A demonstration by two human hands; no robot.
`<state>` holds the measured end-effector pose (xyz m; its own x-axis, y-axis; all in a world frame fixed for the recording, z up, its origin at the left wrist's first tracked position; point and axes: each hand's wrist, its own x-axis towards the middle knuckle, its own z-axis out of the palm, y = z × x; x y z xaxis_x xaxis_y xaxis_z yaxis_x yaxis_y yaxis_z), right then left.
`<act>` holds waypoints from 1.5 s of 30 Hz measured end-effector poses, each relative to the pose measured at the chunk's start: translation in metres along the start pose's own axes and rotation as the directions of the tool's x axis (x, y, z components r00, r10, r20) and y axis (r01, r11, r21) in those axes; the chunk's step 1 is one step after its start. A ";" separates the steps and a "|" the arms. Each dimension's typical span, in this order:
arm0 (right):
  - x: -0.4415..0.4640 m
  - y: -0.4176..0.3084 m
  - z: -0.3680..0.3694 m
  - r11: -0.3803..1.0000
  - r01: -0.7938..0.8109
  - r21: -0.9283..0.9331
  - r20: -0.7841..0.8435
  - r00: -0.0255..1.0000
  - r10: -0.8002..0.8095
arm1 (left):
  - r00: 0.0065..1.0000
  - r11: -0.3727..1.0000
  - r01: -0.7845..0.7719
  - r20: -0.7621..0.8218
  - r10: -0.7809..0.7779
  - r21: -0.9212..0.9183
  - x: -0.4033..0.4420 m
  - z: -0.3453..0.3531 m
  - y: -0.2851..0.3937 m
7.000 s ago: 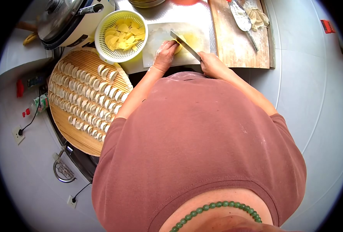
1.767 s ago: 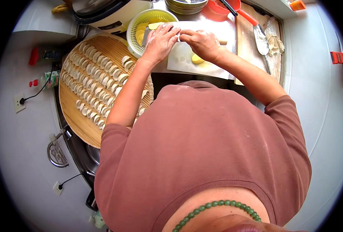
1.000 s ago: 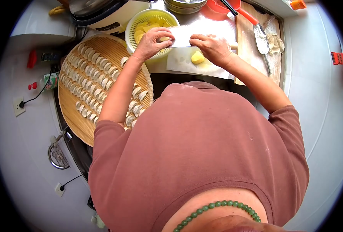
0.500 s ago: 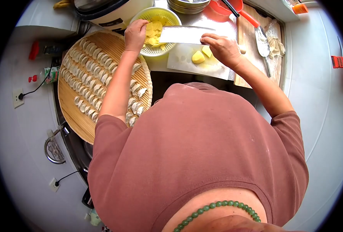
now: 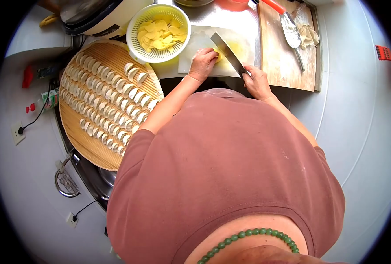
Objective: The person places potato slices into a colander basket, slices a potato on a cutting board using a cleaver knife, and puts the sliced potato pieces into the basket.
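My right hand (image 5: 258,82) is closed round the handle of a cleaver (image 5: 229,54), whose blade slants up and left over a pale cutting board (image 5: 196,37). My left hand (image 5: 203,64) rests on the board left of the blade, its fingers bent over a yellow potato piece (image 5: 218,55) that they partly hide. The blade lies close beside this piece. Left of the board, a green and white colander (image 5: 134,33) holds many thin yellow slices (image 5: 161,35).
A round woven tray (image 5: 87,152) with rows of dumplings (image 5: 112,94) lies at the left. Behind it stands a large cooker (image 5: 103,22). Right of the cutting board is a wooden board (image 5: 277,57) with a floury scoop (image 5: 291,33) and a crumpled cloth (image 5: 308,35).
My left hand has moved from the colander's edge to the potato on the board. The cleaver has come down from beside the colander to the board, with my right hand now on its handle.
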<state>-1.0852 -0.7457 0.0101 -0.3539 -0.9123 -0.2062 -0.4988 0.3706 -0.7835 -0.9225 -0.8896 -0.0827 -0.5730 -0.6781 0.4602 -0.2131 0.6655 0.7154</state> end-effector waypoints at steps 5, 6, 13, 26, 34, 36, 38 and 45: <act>-0.012 -0.005 0.001 0.998 0.055 -0.041 -0.011 0.998 -0.056 | 0.999 0.998 0.045 -0.017 -0.044 0.044 -0.003 0.020 -0.008; -0.013 -0.003 0.001 0.996 0.074 -0.050 -0.013 0.997 -0.075 | 0.999 0.998 0.045 -0.025 -0.044 0.053 -0.003 0.022 -0.009; -0.013 -0.002 -0.004 0.986 0.135 -0.102 0.002 0.991 -0.135 | 0.999 0.999 0.027 -0.036 -0.025 0.040 -0.003 0.022 -0.010; 0.014 0.026 0.025 0.949 0.113 -0.293 0.154 0.986 -0.070 | 0.999 0.999 0.013 -0.045 -0.011 0.048 -0.002 0.021 -0.011; 0.009 0.000 0.003 0.964 0.123 -0.234 0.172 0.982 -0.084 | 0.997 0.999 -0.012 -0.070 0.015 0.048 -0.003 0.023 -0.011; 0.004 -0.010 -0.005 0.969 0.085 -0.231 0.190 0.981 -0.041 | 0.998 0.999 -0.010 -0.069 0.013 0.043 -0.004 0.025 -0.013; 0.000 -0.014 -0.010 0.976 0.047 -0.210 0.213 0.977 -0.001 | 0.997 0.999 -0.014 -0.069 0.017 0.044 -0.005 0.025 -0.014; 0.000 -0.020 -0.009 0.970 -0.004 -0.242 0.230 0.971 0.062 | 0.999 0.999 -0.001 -0.040 0.003 0.046 -0.004 0.023 -0.013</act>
<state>-1.0827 -0.7513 0.0312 -0.1925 -0.9032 -0.3838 -0.6742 0.4059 -0.6171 -0.9356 -0.8884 -0.1057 -0.5418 -0.6879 0.4829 -0.2485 0.6800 0.6898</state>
